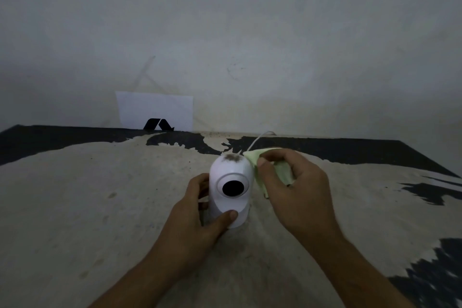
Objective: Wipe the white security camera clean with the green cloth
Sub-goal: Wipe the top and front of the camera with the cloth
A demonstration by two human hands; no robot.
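I see the white rounded plastic security camera [231, 190] standing upright at centre of the worn beige counter with black patches [100, 207], between both hands. Left hand [200, 217] wraps its lower body: thumb across the front of the base, fingers around the left and back side. Firm hold, camera is steadied. Right hand [290, 190] is just beside the camera's upper right, pinching the pale green cloth [272, 170] between thumb and fingers. Cloth is bunched; one corner pokes up level with the camera's top, and its edge touches or nearly touches the right side of the shell, I can't tell which.

Camera condition: dark round lens [233, 188] inside a raised oval ring, facing me. Brown speck-like dirt patch [232, 157] sits on the crown. Rest of the shell reads clean white. Thin white cable [257, 141] runs up and back from behind the top.

White paper sheet with a black angular mark [155, 111] leans on the grey wall [250, 32], well behind.
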